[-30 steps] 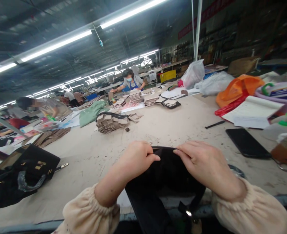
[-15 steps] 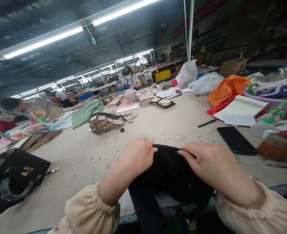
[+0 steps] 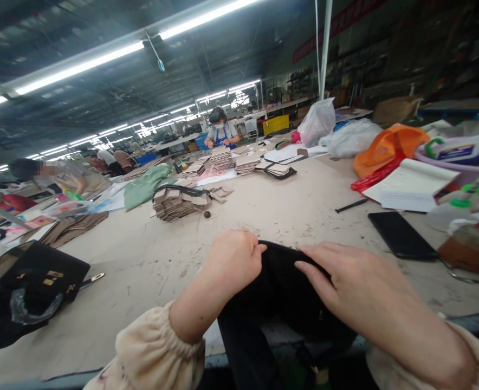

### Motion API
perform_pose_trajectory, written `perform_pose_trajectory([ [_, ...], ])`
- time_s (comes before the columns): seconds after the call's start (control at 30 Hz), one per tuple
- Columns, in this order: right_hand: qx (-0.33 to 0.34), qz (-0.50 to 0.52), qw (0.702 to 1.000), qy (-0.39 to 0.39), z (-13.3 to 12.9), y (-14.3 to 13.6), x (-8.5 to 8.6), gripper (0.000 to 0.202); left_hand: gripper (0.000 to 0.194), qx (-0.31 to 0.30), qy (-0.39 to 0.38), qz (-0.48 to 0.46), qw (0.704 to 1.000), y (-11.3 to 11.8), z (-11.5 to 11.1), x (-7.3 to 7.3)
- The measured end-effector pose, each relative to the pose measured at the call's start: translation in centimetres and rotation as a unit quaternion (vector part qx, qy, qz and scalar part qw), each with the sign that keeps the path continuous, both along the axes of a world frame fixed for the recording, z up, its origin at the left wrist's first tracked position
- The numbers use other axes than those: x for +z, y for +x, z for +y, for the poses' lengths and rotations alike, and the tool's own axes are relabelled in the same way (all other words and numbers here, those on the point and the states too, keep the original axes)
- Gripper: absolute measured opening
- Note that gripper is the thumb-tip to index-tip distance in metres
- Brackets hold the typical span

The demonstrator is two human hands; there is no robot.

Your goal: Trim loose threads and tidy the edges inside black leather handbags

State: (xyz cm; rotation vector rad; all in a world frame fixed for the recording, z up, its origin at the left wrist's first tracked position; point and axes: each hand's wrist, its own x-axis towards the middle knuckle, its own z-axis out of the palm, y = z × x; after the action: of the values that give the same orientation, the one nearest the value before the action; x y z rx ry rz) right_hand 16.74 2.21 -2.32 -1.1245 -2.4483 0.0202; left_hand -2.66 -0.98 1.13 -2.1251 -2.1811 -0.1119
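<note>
A black bag (image 3: pixel 280 287) of soft material hangs over the near table edge in front of me, its upper rim raised. My left hand (image 3: pixel 239 262) pinches the left part of that rim between thumb and bent fingers. At the rim's right end is my right hand (image 3: pixel 345 276), its thumb apart from the fingers, with black material showing in the gap. A small metal zip pull shows on the bag below the right thumb. The bag's lower part is dark and hard to make out.
Another black handbag (image 3: pixel 56 276) with gold fittings lies at left. Stacked brown pieces (image 3: pixel 178 203), a green cloth (image 3: pixel 148 187), a phone (image 3: pixel 402 234), an open notebook (image 3: pixel 410 184), bottles and a purple basin (image 3: pixel 475 176) are on the table (image 3: pixel 142 260). Co-workers are at the far side and left.
My right thumb has parted from the fingers at the rim, and the right forearm has shifted right. My left hand keeps its pinch. The view has turned slightly left.
</note>
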Motion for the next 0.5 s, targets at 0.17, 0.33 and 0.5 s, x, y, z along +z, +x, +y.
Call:
perform_pose_trajectory([
  [0.17, -0.012, 0.013, 1.0, 0.012, -0.7, -2.2, -0.2, 0.022, 0.032, -0.003, 0.007, -0.002, 1.0, 0.0, -0.1, -0.1],
  [0.33, -0.027, 0.028, 0.999, 0.031, -0.5, -3.6, -0.2, 0.021, 0.032, -0.005, 0.008, -0.001, 1.0, 0.1, -0.4, -0.1],
  [0.5, -0.012, 0.043, 0.998, 0.048, -0.4, -3.6, -0.1, 0.023, 0.032, 0.003, 0.015, -0.001, 1.0, 0.0, -0.5, -0.2],
])
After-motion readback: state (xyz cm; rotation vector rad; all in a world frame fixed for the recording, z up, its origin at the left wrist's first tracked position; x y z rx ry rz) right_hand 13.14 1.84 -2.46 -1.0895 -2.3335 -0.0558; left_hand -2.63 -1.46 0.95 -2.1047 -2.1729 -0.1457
